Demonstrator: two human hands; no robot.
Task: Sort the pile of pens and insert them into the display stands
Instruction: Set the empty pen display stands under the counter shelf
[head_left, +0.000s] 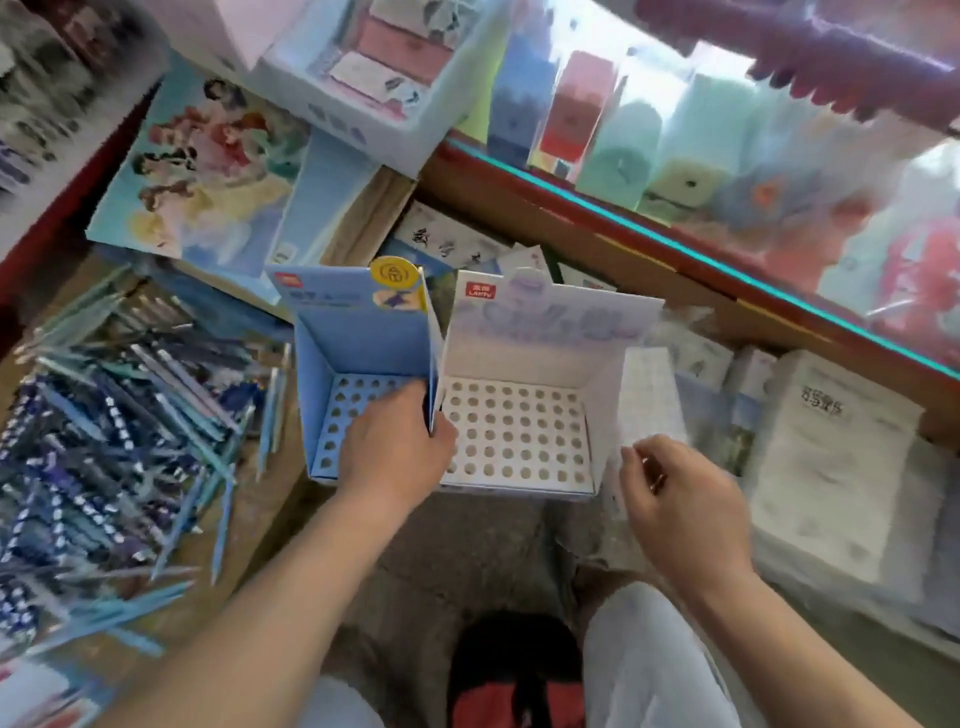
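Now, left grip (397, 441): is gripping the blue stand (358, 338) wall
Right grip (680, 499): is hovering curled, contents unclear

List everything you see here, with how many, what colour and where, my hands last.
pens: large loose pile, light and dark blue, far left.
blue display stand: one, visible holes empty, centre left.
white display stand: one, holes empty, right beside the blue one.
illustrated cover: one, pastel cartoon figures, upper left.
wrapped packs: several, white, right.
left hand: grips the blue display stand's right wall.
right hand: fingers curled, by the white display stand's right side; unclear if holding anything.
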